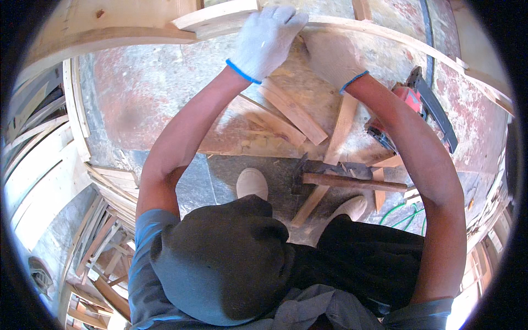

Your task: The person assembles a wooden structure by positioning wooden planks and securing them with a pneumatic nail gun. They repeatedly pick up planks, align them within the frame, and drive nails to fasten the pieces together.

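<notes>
A long pale wooden plank (220, 16) lies across the far side of the worktable (159, 104). My left hand (269, 44), in a white knit glove with a blue cuff, has its fingers wrapped over the plank's edge. Beside it, my right hand (335, 60), gloved alike, reaches just under a thin wooden strip (379, 30) that continues to the right. Its fingers are blurred and partly hidden, so its grip does not show. Short wood offcuts (297, 113) lie on the table below both hands. A red and black nail gun (412, 102) rests beyond my right forearm.
A hammer (357, 182) with a wooden handle lies near my feet, its dark head at left. More offcuts (312, 204) lie around it. A green hose (404, 217) coils at right. Stacked lumber (102, 236) fills the left side. A wide board (110, 38) borders the far left.
</notes>
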`<state>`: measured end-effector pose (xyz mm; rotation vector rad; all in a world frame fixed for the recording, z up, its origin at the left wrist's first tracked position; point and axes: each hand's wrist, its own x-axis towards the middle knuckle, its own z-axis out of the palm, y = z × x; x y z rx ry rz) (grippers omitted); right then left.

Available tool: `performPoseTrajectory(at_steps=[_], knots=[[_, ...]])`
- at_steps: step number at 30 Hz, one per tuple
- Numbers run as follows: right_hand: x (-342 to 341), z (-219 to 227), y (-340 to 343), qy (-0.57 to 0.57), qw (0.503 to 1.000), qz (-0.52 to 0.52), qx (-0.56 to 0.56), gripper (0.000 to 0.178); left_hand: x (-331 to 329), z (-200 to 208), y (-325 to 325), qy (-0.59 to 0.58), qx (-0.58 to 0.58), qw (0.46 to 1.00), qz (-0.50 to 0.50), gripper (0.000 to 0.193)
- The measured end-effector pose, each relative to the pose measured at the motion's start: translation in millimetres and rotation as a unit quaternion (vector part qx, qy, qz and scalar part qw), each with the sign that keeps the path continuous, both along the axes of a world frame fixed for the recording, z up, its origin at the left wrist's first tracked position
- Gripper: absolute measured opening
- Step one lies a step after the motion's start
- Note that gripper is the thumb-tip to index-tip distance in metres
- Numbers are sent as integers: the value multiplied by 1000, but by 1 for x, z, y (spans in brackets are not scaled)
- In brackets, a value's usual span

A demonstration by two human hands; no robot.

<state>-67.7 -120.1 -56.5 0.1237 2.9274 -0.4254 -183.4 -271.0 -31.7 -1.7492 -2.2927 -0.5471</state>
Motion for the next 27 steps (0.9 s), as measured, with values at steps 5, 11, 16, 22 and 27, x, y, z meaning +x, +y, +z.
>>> performPoseTrajectory(at_steps=[5, 11, 16, 22, 27], knots=[[13, 10, 7, -27, 999, 37, 4, 21, 15, -5, 12, 136, -109, 982, 68, 30], [47, 51, 21, -20, 999, 10, -23, 22, 12, -9, 18, 47, 4, 995, 88, 16], [40, 71, 38, 16, 998, 8, -57, 27, 7, -9, 20, 2, 13, 998, 62, 11], [20, 63, 10, 37, 993, 12, -109, 30, 33, 18, -28, -535, 196, 793, 217, 19], [-9, 60, -15, 40, 992, 56, -109, 33, 45, 13, -62, -810, 239, 492, 212, 15]])
